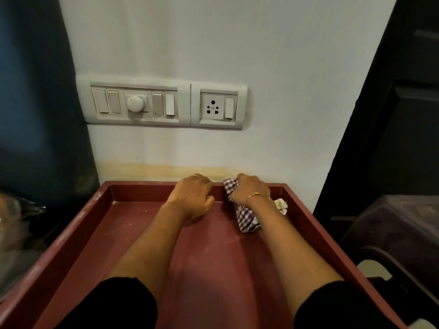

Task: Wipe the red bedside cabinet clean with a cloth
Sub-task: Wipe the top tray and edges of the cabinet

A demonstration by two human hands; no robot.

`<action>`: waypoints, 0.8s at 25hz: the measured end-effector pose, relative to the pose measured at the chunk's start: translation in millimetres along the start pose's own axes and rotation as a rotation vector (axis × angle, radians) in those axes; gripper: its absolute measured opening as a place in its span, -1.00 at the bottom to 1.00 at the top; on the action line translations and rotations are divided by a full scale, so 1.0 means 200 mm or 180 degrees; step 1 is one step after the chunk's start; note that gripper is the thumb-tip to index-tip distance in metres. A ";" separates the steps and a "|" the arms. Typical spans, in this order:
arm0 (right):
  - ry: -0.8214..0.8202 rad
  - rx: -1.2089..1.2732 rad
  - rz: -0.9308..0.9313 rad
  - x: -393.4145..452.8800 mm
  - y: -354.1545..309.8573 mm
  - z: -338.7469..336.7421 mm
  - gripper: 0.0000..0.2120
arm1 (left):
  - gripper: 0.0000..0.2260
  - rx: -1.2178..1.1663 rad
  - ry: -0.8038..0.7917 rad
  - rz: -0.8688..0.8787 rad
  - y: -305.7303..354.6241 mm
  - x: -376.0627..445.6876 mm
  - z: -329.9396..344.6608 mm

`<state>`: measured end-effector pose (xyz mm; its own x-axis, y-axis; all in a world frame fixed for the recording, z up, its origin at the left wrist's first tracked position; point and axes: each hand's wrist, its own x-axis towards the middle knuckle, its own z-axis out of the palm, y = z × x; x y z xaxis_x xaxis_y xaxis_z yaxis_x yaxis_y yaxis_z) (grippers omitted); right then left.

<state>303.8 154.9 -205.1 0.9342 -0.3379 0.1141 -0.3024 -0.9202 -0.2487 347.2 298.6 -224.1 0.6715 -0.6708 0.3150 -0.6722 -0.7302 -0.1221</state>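
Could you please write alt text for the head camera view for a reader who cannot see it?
A right hand grips a checked cloth against the back rim of a red cabinet top, while the left hand rests beside it. A switch panel and socket sit on the wall above.

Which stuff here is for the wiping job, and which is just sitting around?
For the job: red cabinet, checked cloth, right hand gripping it, left hand resting on the back rim.

Just there: switch panel, wall socket, plastic wrapping.
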 end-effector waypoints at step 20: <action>0.0009 -0.0037 0.0014 -0.06 -0.06 0.03 -0.54 | -0.53 -0.0347 -0.0132 -0.0948 -0.23 -0.24 0.03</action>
<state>297.4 170.6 -209.8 0.9323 -0.3426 0.1158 -0.3088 -0.9209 -0.2380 347.1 363.5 -239.4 0.8544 -0.4358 0.2830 -0.4720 -0.8786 0.0720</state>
